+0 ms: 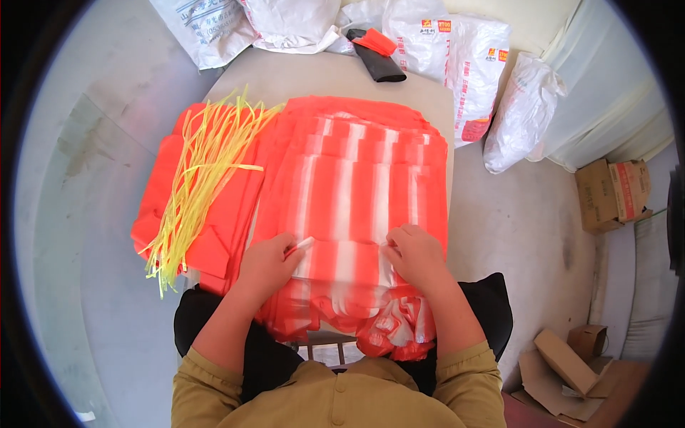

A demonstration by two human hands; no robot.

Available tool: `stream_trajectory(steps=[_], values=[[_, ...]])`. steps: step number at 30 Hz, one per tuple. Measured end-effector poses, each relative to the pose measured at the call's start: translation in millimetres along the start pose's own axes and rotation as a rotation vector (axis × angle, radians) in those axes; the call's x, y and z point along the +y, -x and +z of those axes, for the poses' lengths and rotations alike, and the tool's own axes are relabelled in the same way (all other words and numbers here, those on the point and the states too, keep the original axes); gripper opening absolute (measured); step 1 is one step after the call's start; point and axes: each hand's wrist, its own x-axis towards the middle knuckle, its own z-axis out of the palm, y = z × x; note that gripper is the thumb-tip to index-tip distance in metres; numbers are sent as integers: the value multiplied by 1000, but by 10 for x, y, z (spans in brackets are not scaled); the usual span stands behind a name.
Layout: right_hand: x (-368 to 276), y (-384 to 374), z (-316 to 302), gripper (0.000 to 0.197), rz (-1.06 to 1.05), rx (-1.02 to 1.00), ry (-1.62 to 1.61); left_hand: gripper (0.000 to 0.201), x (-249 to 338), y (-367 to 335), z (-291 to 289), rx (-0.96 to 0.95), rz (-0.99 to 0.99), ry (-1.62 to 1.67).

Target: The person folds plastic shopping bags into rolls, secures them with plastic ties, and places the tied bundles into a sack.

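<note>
A spread-out stack of thin red-and-white striped plastic bags point(362, 189) covers the middle of the table in front of me. My left hand point(270, 265) is closed at the left part of the near bag, pinching its film between thumb and fingers. Level with it on the right, my right hand point(417, 257) has its fingers curled onto the same bag, thumb toward the middle. Between the hands a band of film lies stretched across. Below my right hand, crumpled striped film point(401, 324) hangs bunched at the table's near edge.
Left of the stack, a bundle of yellow plastic strips point(205, 175) lies on folded red sheets point(160, 189). A black roll with a red piece point(379, 64) rests at the table's far edge point(285, 75). White sacks point(479, 78) stand beyond; cardboard boxes point(610, 192) sit on the right.
</note>
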Motion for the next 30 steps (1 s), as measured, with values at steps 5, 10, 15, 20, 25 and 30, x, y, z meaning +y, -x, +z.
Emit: stream_trajectory(steps=[5, 10, 15, 20, 25, 30], values=[[-38, 181, -127, 25, -163, -35, 154, 25, 10, 29, 17, 17, -7, 11], [-118, 360, -147, 47, -372, -23, -62, 26, -8, 44, 29, 38, -21, 28], [-114, 371, -124, 55, -364, -80, -20, 36, 69, 78, 40, 103, 46, -163], [-144, 348, -137, 50, -393, -66, 68, 50, 59, 103, 48, 97, 588, -251], [-189, 290, -230, 42, -411, -57, 46, 54, 67, 83, 68, 30, 643, -329], [-141, 256, -346, 38, -410, -92, -35, 45, 65, 96, -141, -9, 582, -34]])
